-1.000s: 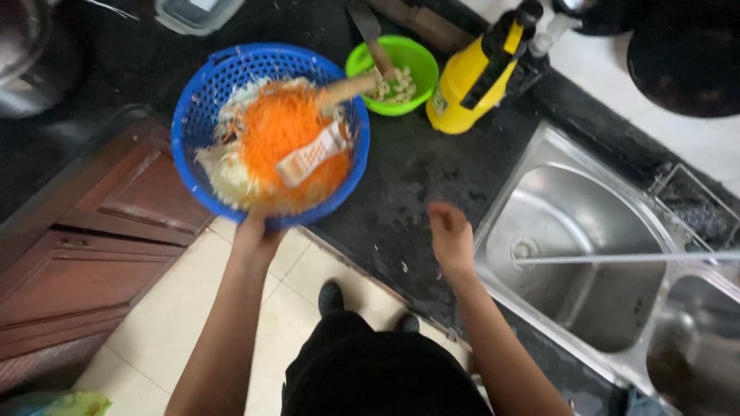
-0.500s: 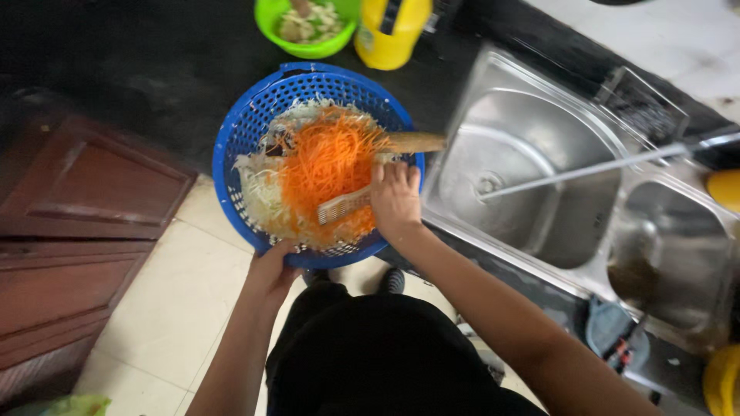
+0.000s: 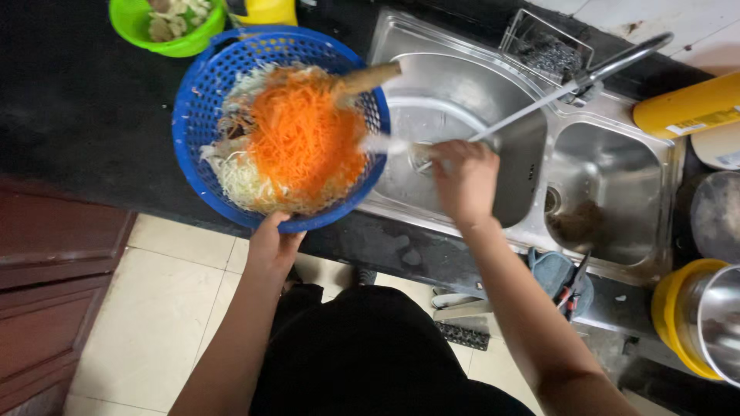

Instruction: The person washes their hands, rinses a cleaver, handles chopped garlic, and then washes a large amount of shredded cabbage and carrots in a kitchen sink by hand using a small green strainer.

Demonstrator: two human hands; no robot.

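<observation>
1. Pale floor tiles fill the lower left of the frame, below a black countertop [image 3: 85,115].
2. Left hand [image 3: 271,245] grips the near rim of one blue colander [image 3: 204,100], centre left, holding shredded carrot [image 3: 304,139] and cabbage [image 3: 243,181].
3. Right hand [image 3: 465,181], fingers closed on a blurred pale object, hovers over the steel sink [image 3: 462,85].
4. One green bowl [image 3: 166,38] of scraps sits upper left.
</observation>
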